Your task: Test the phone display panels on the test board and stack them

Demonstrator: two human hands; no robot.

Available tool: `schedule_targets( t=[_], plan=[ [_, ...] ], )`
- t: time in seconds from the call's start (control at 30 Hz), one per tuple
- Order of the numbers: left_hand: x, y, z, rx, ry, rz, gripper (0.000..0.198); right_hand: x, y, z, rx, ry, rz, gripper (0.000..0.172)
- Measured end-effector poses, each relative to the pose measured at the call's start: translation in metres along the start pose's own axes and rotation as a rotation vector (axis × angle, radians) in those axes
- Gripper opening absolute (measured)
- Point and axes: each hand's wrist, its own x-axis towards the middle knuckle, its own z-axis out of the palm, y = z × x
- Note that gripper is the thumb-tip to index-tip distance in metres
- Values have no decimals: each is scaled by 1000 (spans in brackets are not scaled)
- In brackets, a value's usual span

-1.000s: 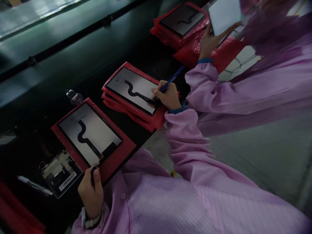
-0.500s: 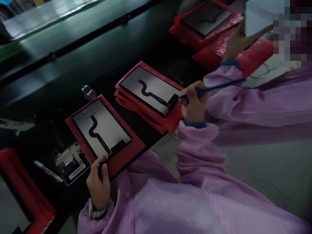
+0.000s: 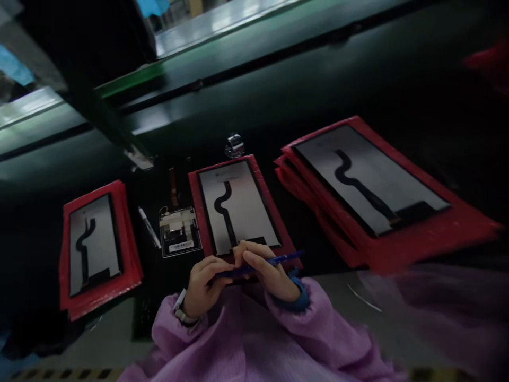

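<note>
The right grip [image 3: 274, 280] is closed around a blue pen [image 3: 290, 257], while the left grip [image 3: 202, 284] is curled in beside it; its fingers meet the pen's far end, but whether they are clamped on it or on something small cannot be told. The screen panel [image 3: 254, 201] lies just beyond both grips on a red sheet [image 3: 287, 244], and its black ribbon cable [image 3: 227, 225] runs down to the fingertips. Good work here probably means handling that lower edge lightly: the cable looks thin, so it is best neither creased nor tugged where the fingers gather. The pen, lying slantwise across the right grip, would be safer with its ends angled clear of the screen's face, as a stray tip might mark it. Holding the wrists low and loose should let the fingers work without leaning on the panel. The small circuit board [image 3: 177, 225] and white marker [image 3: 150, 228] sit beyond and left of the left grip on the black worktop [image 3: 306, 228], so that elbow had better swing gently.
</note>
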Motion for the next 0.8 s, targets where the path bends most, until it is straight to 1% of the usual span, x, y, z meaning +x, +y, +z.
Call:
schedule_targets(
  t=[0.07, 0.17, 0.23, 0.3, 0.33, 0.4, 0.5, 0.57, 0.6, 0.7, 0.8],
  plan=[
    [-1, 0, 2, -16, -13, -29, 23, -5, 10, -2, -47, 21, -24, 46],
    [-6, -2, 5, -27, -60, -88, 25, -12, 23, -4, -196, 113, -90, 37],
    [-9, 0, 5, -85, -114, -160, 28, -16, 28, 1, -267, 171, -108, 29],
    [-12, 4, 3, -174, -161, -216, 31, -21, 29, 9, -284, 176, -88, 26],
    [-13, 7, 1, -220, -175, -218, 33, -24, 28, 13, -283, 160, -76, 27],
    [-14, 13, -3, -284, -194, -166, 37, -30, 26, 20, -285, 118, -70, 31],
    [-13, 20, -7, -291, -232, -68, 41, -39, 26, 24, -298, 99, -110, 37],
    [-13, 21, -6, -272, -253, -48, 43, -43, 26, 24, -326, 96, -107, 40],
    [-13, 21, -5, -268, -243, -44, 44, -43, 27, 24, -352, 96, -96, 41],
    [-14, 19, 2, -283, -166, -59, 48, -40, 23, 20, -475, 99, -78, 42],
    [-14, 20, 11, -343, -87, -108, 52, -30, 8, 15, -592, 19, -156, 42]
  ],
)
